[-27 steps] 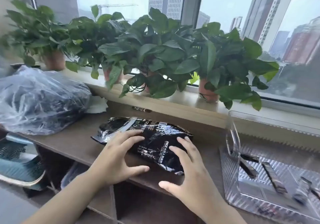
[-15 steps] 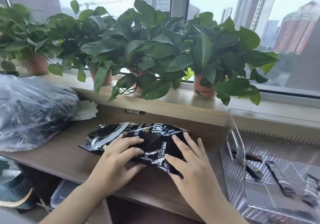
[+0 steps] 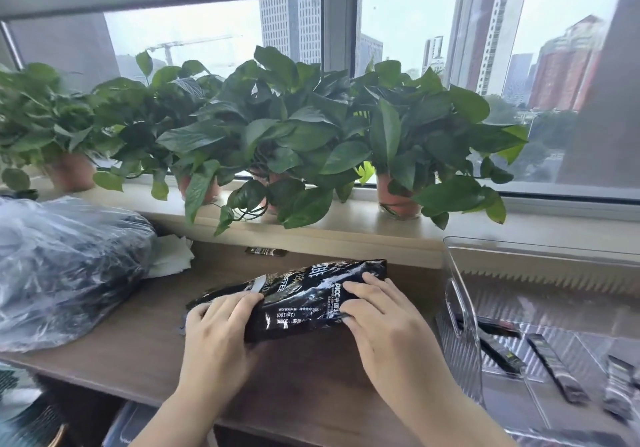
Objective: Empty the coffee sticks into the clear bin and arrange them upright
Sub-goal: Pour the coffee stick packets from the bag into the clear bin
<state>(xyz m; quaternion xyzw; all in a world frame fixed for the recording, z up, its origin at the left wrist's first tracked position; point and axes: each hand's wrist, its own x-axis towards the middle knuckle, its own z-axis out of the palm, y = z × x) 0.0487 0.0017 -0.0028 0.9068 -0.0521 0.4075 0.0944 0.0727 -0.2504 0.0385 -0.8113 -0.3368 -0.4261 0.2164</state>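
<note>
Nearest me, my left hand [image 3: 221,336] is curled round the left end of the black coffee bag [image 3: 301,301], and my right hand [image 3: 384,322] grips its right half, fingers bent over the top; the bag lies on its side on the wooden shelf top [image 3: 138,339], bulging as though mostly full; I cannot tell whether its mouth is open. Just to the right stands the clear bin [image 3: 462,308], apart from the bag; only a few coffee sticks [image 3: 557,367] lie in it, flat on the bottom and none upright. So I judge the task barely begun; the bag has yet to be tipped out, and all the standing-up remains. Further back, one stray stick [image 3: 266,252] lies by the sill; a big plastic sack [image 3: 62,266] sits to the left; potted plants [image 3: 284,135] line the window.
</note>
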